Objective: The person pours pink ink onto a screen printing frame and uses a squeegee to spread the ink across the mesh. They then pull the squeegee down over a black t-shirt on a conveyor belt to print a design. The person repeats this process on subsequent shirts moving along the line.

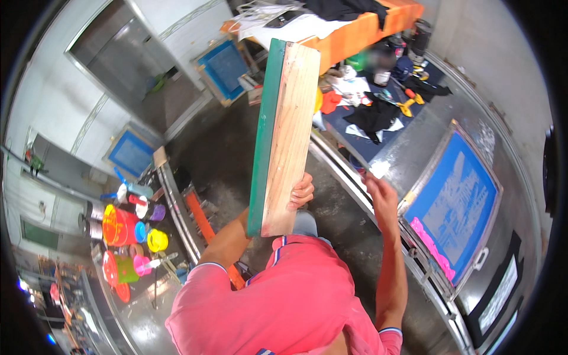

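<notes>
My left hand (302,191) is wrapped around the wooden body of a long squeegee (290,124), held up in front of me. A green blade (266,136) runs along its left side, and my left forearm passes behind it. To the right, my right hand (381,198) is raised near the metal table's edge with its fingers closed. Whether it holds something thin is unclear. Beside it on the table lies a framed blue printing screen (458,201), with a thick band of pink ink (432,248) along its lower left side.
Dark cloths (376,115), tools and bottles crowd the far end of the metal table. Behind them stands a table with an orange cover (355,38). At left are red (118,225) and yellow (157,240) tubs. More blue screens (223,68) lean by the walls.
</notes>
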Action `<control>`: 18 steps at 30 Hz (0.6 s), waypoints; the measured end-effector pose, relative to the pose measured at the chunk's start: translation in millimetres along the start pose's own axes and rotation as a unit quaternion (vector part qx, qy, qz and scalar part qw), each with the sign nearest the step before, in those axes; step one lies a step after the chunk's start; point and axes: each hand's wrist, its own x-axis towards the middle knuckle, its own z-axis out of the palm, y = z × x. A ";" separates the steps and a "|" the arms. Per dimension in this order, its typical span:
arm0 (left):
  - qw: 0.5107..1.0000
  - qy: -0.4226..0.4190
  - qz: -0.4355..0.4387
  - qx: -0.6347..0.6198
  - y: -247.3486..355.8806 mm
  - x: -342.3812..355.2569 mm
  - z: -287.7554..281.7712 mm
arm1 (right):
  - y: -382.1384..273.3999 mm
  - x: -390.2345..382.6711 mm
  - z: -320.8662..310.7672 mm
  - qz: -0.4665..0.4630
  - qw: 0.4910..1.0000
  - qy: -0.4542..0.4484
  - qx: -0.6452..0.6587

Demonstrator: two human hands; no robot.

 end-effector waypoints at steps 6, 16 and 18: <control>0.942 0.176 -0.008 0.286 -22.9 34.7 -51.8 | -202.4 65.1 -32.1 -0.318 0.926 0.147 0.140; 0.634 0.489 0.254 0.542 -8.0 76.3 -28.5 | -169.7 61.8 69.7 -0.377 0.918 0.086 0.089; 0.630 0.471 0.290 0.545 3.6 90.8 5.0 | -129.0 23.1 82.1 -0.386 0.916 0.059 0.088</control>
